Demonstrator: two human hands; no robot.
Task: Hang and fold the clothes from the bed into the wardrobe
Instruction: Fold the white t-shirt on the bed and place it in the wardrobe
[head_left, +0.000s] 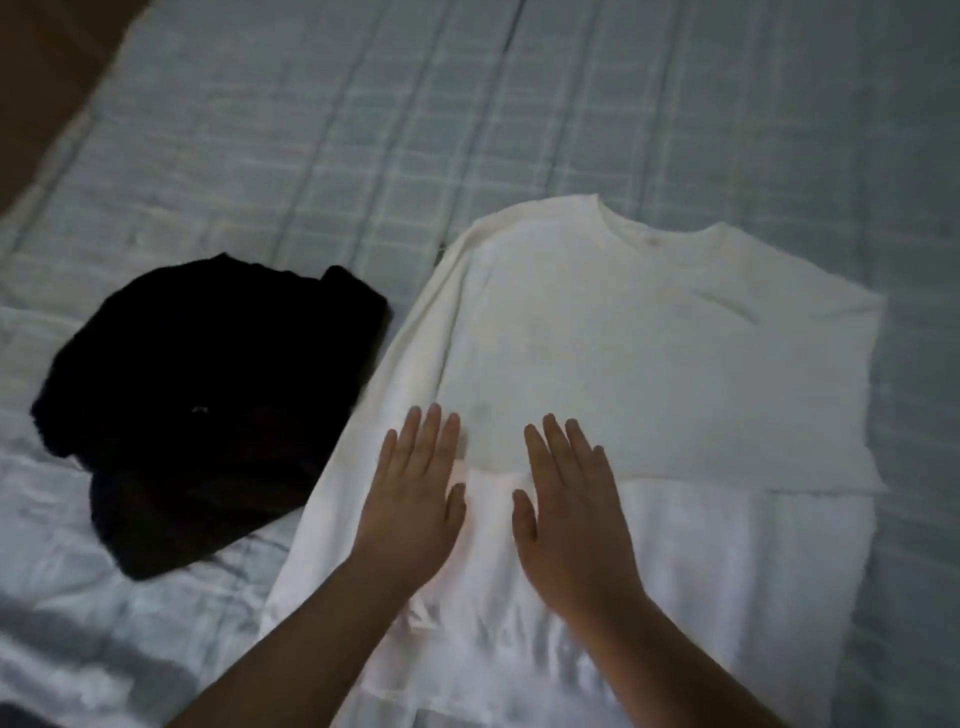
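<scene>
Currently on view: one bed, two garments, two bare hands.

Bed (363, 130): lying under a pale checked cover that is filling nearly the whole view; its far-left edge is running diagonally, with dark brown floor (47, 62) showing past the far-left corner.

Open room: a wide stretch of bare cover is lying beyond the garments toward the far edge; a narrower strip is running along the right edge; the near-left corner is showing rumpled cover.

White shirt (649, 353): lying flat at the near-right part of the bed, collar pointing to the far edge, one long sleeve trailing down its left side, the right side folded to a straight edge. A fold line is crossing the body, with a lower layer extending toward the near edge.

Black garment (208, 395): sitting in a loose, roughly folded heap on the left side of the bed, just beside the white sleeve; whether they are touching cannot be told.

Left hand (410, 499): pressing palm-down on the lower left of the shirt, fingers straight and close together, gripping nothing.

Right hand (571, 504): pressing palm-down beside it, fingers straight and slightly spread, gripping nothing; a narrow gap of shirt is showing between the two thumbs.

Containers: the wardrobe is lying out of view.
</scene>
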